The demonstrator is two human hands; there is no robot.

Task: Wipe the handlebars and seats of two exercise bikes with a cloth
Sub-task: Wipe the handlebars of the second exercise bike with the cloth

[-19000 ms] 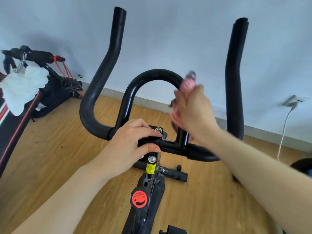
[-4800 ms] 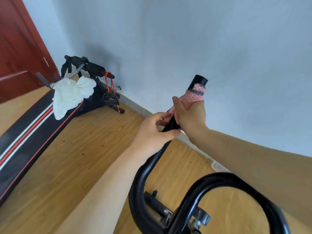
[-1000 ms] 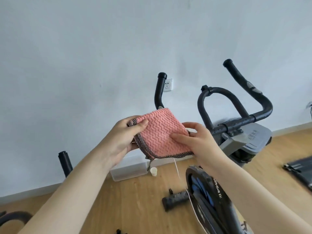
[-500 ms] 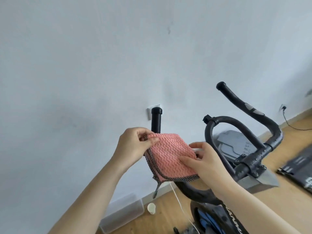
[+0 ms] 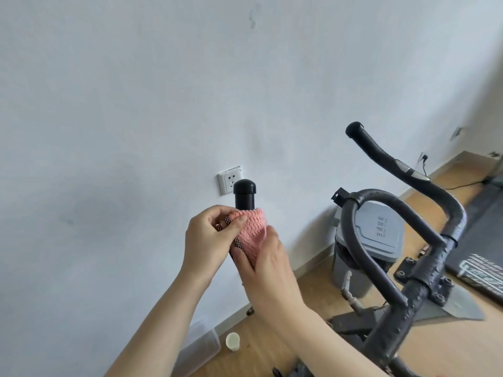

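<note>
Now the pink cloth (image 5: 251, 231) has gone from held flat to wrapped round the left handlebar (image 5: 244, 195), just under its black cap. Left hand (image 5: 208, 242) pinches its edge, right hand (image 5: 268, 270) clamps it against the bar; grey bin (image 5: 377, 235) beyond.

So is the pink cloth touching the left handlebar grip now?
Touching. The head view shows the cloth wrapped around the grip just below its cap, with the left hand and right hand pressing it on.
</note>
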